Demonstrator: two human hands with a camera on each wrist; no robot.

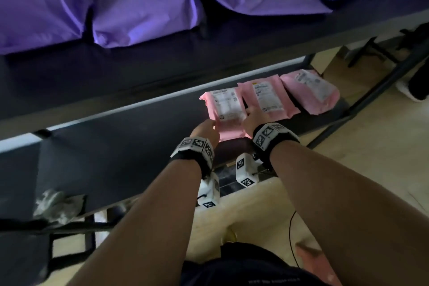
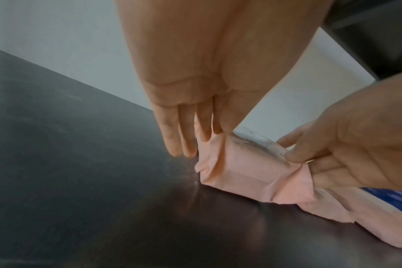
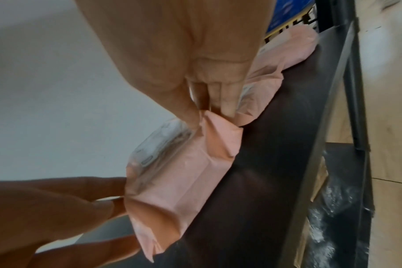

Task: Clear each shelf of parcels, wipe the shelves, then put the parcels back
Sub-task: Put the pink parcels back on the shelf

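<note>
On the lower dark shelf, a pink parcel with a white shipping label lies flat at the left end of a row of three, held between both hands. The left hand holds its left edge, thumb on top and fingers reaching under; the wrist view shows those fingers fairly straight along the wrapper. The right hand pinches the parcel's right edge between thumb and fingers. Just beside it lies a second pink parcel, and a third pink parcel sits further right. Purple parcels crowd the shelf above. Crumpled clear plastic rests at the lower shelf's near-left edge.
</note>
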